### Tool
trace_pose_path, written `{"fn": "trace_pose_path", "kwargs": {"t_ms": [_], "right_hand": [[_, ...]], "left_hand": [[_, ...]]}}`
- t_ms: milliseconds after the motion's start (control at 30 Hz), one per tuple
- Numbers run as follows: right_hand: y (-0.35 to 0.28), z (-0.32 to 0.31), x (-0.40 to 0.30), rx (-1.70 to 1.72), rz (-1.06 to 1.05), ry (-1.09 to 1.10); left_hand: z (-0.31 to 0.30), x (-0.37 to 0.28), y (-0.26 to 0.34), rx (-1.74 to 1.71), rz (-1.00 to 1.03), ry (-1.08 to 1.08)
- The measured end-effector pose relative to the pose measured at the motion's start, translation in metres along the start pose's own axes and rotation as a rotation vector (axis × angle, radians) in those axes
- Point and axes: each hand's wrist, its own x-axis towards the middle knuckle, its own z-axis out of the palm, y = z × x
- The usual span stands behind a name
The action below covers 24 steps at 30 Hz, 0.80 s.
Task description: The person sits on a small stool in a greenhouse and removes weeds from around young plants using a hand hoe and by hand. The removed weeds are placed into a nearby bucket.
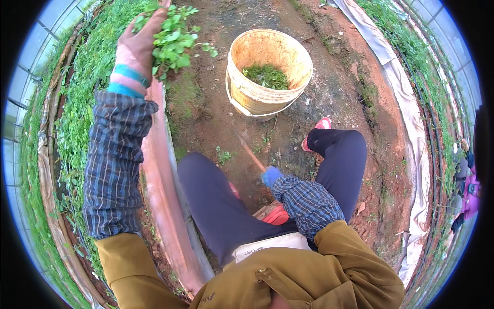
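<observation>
Raised at the upper left, my left hand [141,42], in a pink glove with a blue-striped cuff, grips a bunch of leafy green plants [175,44]. My right hand [272,176] wears a blue glove and sits low between my knees. It is closed around the wooden handle of a hand tool [253,155]; the tool's far end is blurred, so its kind is unclear. In front of me a dirty white plastic bucket [247,90] stands upright on the soil. Cut greenery [266,76] lies at its bottom, and its wire handle hangs down on the near side.
A dense green plant bed [87,77] runs along my left behind a pinkish board-like edging [160,162]. On the right, pale sheeting [409,116] and dark hoses [428,119] border another bed. Another person [469,189] is at the far right edge.
</observation>
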Motion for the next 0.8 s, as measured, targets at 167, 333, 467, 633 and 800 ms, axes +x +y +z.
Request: {"fn": "trace_pose_path", "kwargs": {"t_ms": [167, 333, 467, 633, 800], "right_hand": [[0.006, -0.008, 0.005, 0.119, 0.054, -0.105], [-0.013, -0.008, 0.002, 0.025, 0.083, 0.004], [0.057, 0.016, 0.071, 0.976, 0.210, 0.004], [0.096, -0.018, 0.124, 0.969, 0.069, -0.408], [0.088, -0.011, 0.105, 0.094, -0.257, -0.068]], "left_hand": [[0.096, 0.043, -0.057, 0.943, 0.026, -0.225], [0.041, 0.021, -0.030, 0.784, -0.136, -0.273], [0.020, -0.034, 0.041, 0.994, 0.057, -0.373], [-0.125, -0.126, 0.078, 1.118, -0.100, -0.176], [-0.319, -0.278, 0.151, 1.112, -0.794, 0.453]]}}
